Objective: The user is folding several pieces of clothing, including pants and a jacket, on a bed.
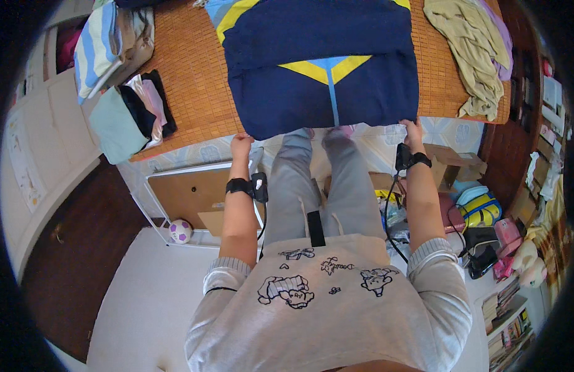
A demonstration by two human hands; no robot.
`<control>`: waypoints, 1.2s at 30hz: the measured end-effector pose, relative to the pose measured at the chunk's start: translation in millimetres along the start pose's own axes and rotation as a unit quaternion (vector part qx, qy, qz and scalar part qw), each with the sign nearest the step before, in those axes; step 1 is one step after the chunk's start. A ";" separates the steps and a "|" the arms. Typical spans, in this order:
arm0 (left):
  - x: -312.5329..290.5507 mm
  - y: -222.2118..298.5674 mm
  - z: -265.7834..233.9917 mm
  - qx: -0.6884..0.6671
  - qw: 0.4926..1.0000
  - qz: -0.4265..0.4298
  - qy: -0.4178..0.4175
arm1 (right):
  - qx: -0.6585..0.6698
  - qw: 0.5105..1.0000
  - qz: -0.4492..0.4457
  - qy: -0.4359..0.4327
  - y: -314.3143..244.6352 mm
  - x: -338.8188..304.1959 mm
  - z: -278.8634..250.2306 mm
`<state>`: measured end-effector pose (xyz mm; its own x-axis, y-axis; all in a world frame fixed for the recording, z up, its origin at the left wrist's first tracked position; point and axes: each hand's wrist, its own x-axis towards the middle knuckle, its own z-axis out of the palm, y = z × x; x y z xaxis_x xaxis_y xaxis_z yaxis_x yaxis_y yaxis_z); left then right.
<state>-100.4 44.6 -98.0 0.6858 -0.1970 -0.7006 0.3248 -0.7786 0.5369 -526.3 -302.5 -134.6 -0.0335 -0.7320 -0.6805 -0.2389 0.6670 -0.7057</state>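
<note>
A navy garment (268, 93) with a yellow and light-blue chevron lies spread on a woven bamboo mat (194, 93), its near edge hanging at the mat's front. My left hand (241, 144) is closed on its near left corner. At the near right corner, my right hand (413, 131) pinches the cloth between thumb and fingers. Both arms reach forward, about the garment's width apart. More yellow and light-blue fabric shows at its far end, which the frame cuts off.
Left on the mat are folded clothes (119, 121) and a blue-striped cloth (94, 56). A rumpled khaki garment (467, 49) lies at the right, over something purple. Below stand a white-framed board (194, 192), a ball (181, 231), cardboard boxes (448, 164) and several bags (482, 208).
</note>
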 end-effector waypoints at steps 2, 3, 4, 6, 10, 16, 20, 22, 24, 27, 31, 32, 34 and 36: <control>-9.5 3.4 5.6 -0.037 0.994 -0.104 -0.009 | -0.026 0.998 0.041 -0.025 -20.8 -22.1 15.2; -14.8 4.9 11.6 -0.148 0.976 -0.156 -0.046 | -0.058 0.996 0.050 -0.043 -21.2 -24.7 15.2; -19.1 7.2 17.6 -0.255 0.941 -0.205 -0.081 | -0.091 0.992 0.059 -0.060 -21.5 -27.5 15.4; -23.5 11.2 29.0 -0.284 0.927 -0.228 -0.091 | -0.109 0.990 0.029 -0.081 -25.4 -35.2 9.9; -24.0 13.2 48.7 -0.310 0.922 -0.218 -0.078 | -0.205 0.972 0.001 -0.115 -26.5 -38.7 -1.4; -24.5 15.5 45.5 0.066 0.990 0.039 -0.121 | -0.212 0.949 0.036 -0.230 -45.6 -63.5 9.9; -78.4 57.5 1.7 -0.225 0.951 -0.094 -0.191 | -0.059 0.964 0.146 -0.214 -94.2 -96.7 0.6; -98.0 51.5 -21.8 -0.234 0.939 -0.152 -0.202 | -0.015 0.949 0.193 -0.249 -102.1 -106.3 -16.2; -115.5 40.1 -32.0 -0.242 0.923 -0.209 -0.212 | 0.035 0.919 0.283 -0.272 -100.3 -118.3 -30.4; -124.2 14.8 -20.5 -0.121 0.909 -0.205 -0.341 | -0.050 0.906 0.296 -0.297 -55.4 -112.0 -42.6; -123.5 4.9 -8.0 -0.101 0.970 -0.152 -0.162 | 0.011 0.939 0.223 -0.263 -46.7 -120.5 -48.9; -120.3 3.6 -6.3 -0.137 0.975 -0.141 -0.103 | 0.039 0.949 0.209 -0.233 -45.6 -119.5 -51.0; -111.1 -2.0 -1.5 -0.180 0.968 -0.136 -0.114 | 0.083 0.952 0.205 -0.212 -34.3 -101.2 -71.5; -115.8 9.3 -1.4 -0.202 0.963 -0.173 -0.049 | 0.126 0.951 0.203 -0.196 -33.2 -95.5 -77.2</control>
<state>-175.9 61.0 -11.2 0.4323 -0.0385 -0.9009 0.7631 -0.5167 0.3882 -590.0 -265.5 -31.0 0.3022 -0.3326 -0.8933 -0.0411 0.9317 -0.3608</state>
